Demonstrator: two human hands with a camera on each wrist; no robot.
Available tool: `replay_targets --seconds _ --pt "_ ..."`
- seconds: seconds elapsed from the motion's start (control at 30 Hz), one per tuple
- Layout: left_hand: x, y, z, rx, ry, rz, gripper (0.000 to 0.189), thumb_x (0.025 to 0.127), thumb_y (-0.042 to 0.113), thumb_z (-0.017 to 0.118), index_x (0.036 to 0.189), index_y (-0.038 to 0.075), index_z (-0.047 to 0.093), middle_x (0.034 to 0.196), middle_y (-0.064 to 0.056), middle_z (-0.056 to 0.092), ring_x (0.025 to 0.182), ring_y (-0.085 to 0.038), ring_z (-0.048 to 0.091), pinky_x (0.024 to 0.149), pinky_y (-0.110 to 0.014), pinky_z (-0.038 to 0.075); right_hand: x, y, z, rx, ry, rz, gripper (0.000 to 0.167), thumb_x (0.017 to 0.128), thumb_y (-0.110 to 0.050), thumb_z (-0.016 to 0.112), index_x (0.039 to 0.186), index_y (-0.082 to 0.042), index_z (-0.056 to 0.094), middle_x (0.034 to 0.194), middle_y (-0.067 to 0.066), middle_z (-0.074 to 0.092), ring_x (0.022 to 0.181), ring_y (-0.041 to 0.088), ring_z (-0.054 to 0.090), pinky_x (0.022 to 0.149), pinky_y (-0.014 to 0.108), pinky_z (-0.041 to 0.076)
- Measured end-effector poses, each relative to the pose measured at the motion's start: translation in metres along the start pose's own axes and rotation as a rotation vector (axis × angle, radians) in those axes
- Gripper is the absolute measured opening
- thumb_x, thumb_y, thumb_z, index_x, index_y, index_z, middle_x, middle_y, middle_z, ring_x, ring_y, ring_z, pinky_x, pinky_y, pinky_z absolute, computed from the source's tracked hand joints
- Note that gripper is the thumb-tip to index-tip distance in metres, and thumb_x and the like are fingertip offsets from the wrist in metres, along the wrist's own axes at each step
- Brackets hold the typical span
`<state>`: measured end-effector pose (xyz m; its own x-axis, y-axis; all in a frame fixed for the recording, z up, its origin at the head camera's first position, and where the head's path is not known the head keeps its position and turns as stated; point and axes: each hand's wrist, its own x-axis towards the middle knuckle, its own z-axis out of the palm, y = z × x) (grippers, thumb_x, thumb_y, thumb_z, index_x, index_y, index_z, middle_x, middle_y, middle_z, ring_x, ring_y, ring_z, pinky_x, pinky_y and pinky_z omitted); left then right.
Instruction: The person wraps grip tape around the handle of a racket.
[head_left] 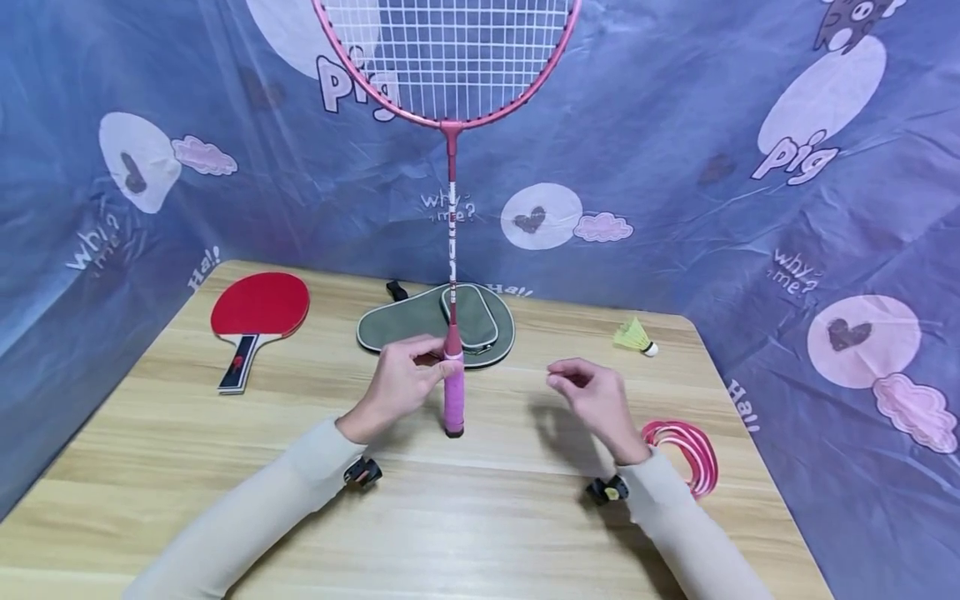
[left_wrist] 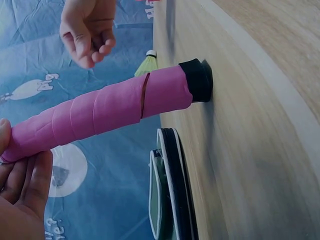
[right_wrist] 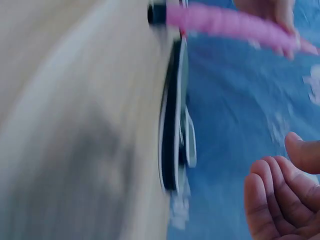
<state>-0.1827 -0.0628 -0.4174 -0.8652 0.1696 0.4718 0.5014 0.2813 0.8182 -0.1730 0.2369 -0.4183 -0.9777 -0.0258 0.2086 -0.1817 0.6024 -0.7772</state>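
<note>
A badminton racket stands upright with its head at the top of the head view. My left hand pinches the top of its pink-wrapped handle between thumb and fingers. In the left wrist view the wrap runs in overlapping turns, with a thin dark gap near the black butt cap. That cap is right at the tabletop. To the right of the handle my right hand hovers over the table, fingers loosely bent. Nothing lies between its thumb and fingers in the right wrist view.
A green zip paddle case lies behind the handle. On the left is a red table tennis paddle. A yellow shuttlecock lies at the back right, and a bundle of pink and white loops sits by the right wrist.
</note>
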Motion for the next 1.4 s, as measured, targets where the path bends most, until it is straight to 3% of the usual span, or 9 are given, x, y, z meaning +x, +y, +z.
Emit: replay_targets --seconds 0.23,0.4,0.53,0.67,0.77,0.9,1.07,1.17,1.4 --pt "0.001 0.0 0.001 -0.014 -0.005 -0.009 0.025 0.083 0.014 0.084 0.106 0.005 0.079 0.096 -0.009 0.078 0.084 -0.016 0.07 0.076 -0.023 0.06 -0.004 0.032 -0.051 -0.159 0.134 0.105 0.023 0.093 -0.026 0.076 0.106 -0.008 0.078 0.097 0.012 0.079 0.072 -0.007 0.062 0.063 0.012 0.052" --pt "0.0 0.0 0.001 -0.023 -0.013 -0.003 0.026 0.084 0.016 0.083 0.108 0.005 0.079 0.097 -0.009 0.078 0.086 -0.017 0.07 0.079 -0.025 0.061 -0.015 0.051 -0.084 -0.235 0.173 0.162 0.028 0.095 -0.032 0.072 0.109 -0.009 0.077 0.098 0.01 0.078 0.073 -0.011 0.06 0.063 0.01 0.048" --pt "-0.001 0.001 0.001 -0.026 -0.017 0.0 0.027 0.084 0.015 0.083 0.109 0.005 0.078 0.097 -0.009 0.078 0.087 -0.018 0.071 0.081 -0.027 0.062 -0.024 0.066 -0.107 -0.296 0.188 0.133 0.029 0.095 -0.032 0.071 0.112 -0.009 0.076 0.099 0.011 0.078 0.075 -0.014 0.058 0.065 0.007 0.045" --pt "0.0 -0.001 0.002 -0.025 -0.018 0.006 0.027 0.084 0.015 0.083 0.109 0.005 0.078 0.096 -0.009 0.077 0.086 -0.018 0.071 0.081 -0.027 0.062 -0.032 0.081 -0.124 -0.392 0.174 0.078 0.024 0.093 -0.024 0.074 0.111 -0.008 0.076 0.096 0.014 0.078 0.072 -0.017 0.055 0.069 0.012 0.041" --pt "-0.001 -0.001 0.002 -0.02 -0.018 0.012 0.027 0.084 0.015 0.083 0.108 0.005 0.078 0.094 -0.009 0.077 0.085 -0.016 0.07 0.08 -0.026 0.061 -0.039 0.091 -0.131 -0.448 0.132 0.049 0.021 0.089 -0.018 0.077 0.107 -0.008 0.076 0.091 0.013 0.078 0.07 -0.016 0.055 0.069 0.019 0.038" --pt "-0.001 -0.001 0.003 -0.026 -0.014 0.015 0.026 0.084 0.014 0.083 0.107 0.004 0.078 0.093 -0.01 0.076 0.084 -0.015 0.069 0.08 -0.025 0.061 -0.045 0.099 -0.133 -0.488 0.089 0.013 0.017 0.085 -0.015 0.08 0.101 -0.01 0.078 0.086 0.008 0.078 0.069 -0.012 0.056 0.065 0.017 0.039" --pt "-0.002 0.0 0.002 -0.036 -0.006 0.015 0.025 0.083 0.013 0.083 0.107 0.004 0.079 0.095 -0.01 0.077 0.085 -0.016 0.07 0.079 -0.024 0.061 -0.046 0.102 -0.13 -0.535 0.048 -0.021 0.015 0.081 -0.014 0.082 0.095 -0.012 0.079 0.088 0.006 0.079 0.079 0.009 0.067 0.065 0.015 0.045" --pt "-0.001 -0.001 0.003 -0.026 -0.014 0.021 0.025 0.084 0.013 0.083 0.106 0.005 0.079 0.095 -0.009 0.077 0.085 -0.016 0.07 0.078 -0.024 0.061 -0.046 0.103 -0.128 -0.571 0.053 -0.039 0.012 0.079 -0.012 0.082 0.091 -0.013 0.079 0.087 0.006 0.079 0.08 0.023 0.071 0.064 0.021 0.048" --pt "0.0 -0.001 0.005 -0.018 -0.018 0.036 0.022 0.083 0.012 0.083 0.104 0.006 0.079 0.095 -0.008 0.077 0.084 -0.016 0.07 0.077 -0.026 0.061 -0.043 0.102 -0.124 -0.593 0.056 -0.022 0.006 0.081 -0.011 0.079 0.086 -0.014 0.079 0.083 0.005 0.078 0.081 0.03 0.072 0.066 0.033 0.05"
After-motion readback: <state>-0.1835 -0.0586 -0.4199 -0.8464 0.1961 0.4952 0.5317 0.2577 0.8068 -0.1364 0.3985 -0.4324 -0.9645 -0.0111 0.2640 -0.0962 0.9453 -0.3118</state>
